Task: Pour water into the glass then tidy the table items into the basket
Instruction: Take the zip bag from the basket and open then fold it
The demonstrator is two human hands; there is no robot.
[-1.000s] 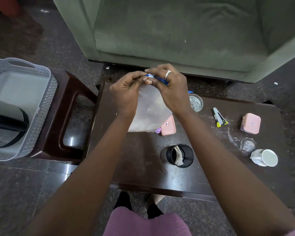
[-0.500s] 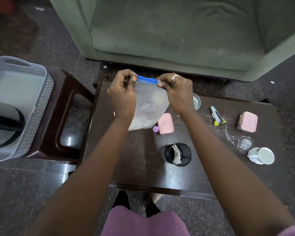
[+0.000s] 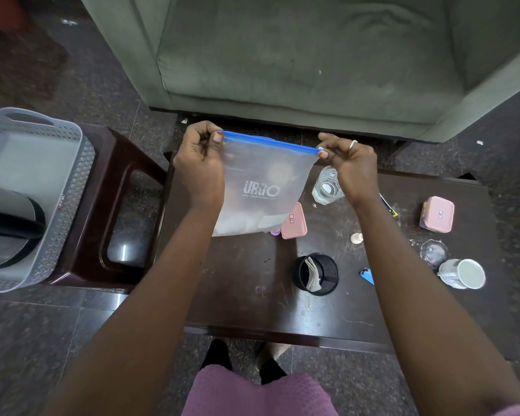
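I hold a frosted zip bag (image 3: 261, 187) with a blue seal strip upright over the dark table (image 3: 246, 295). My left hand (image 3: 200, 166) pinches the strip's left end, and my right hand (image 3: 350, 166) pinches its right end. A glass of water (image 3: 326, 187) stands just behind my right wrist. The grey perforated basket (image 3: 57, 187) sits on a dark stool (image 3: 123, 181) to the left, with a kettle (image 3: 6, 226) inside it.
On the table lie two pink boxes (image 3: 294, 222) (image 3: 437, 214), a black mesh cup (image 3: 315, 273), a white mug (image 3: 463, 273) on its side, a small blue item (image 3: 367, 276) and a stapler-like item (image 3: 389, 207). A green sofa (image 3: 312, 55) stands behind.
My hands have moved apart along the blue strip, from close together at the middle to its two ends. The bag now hangs stretched flat between them.
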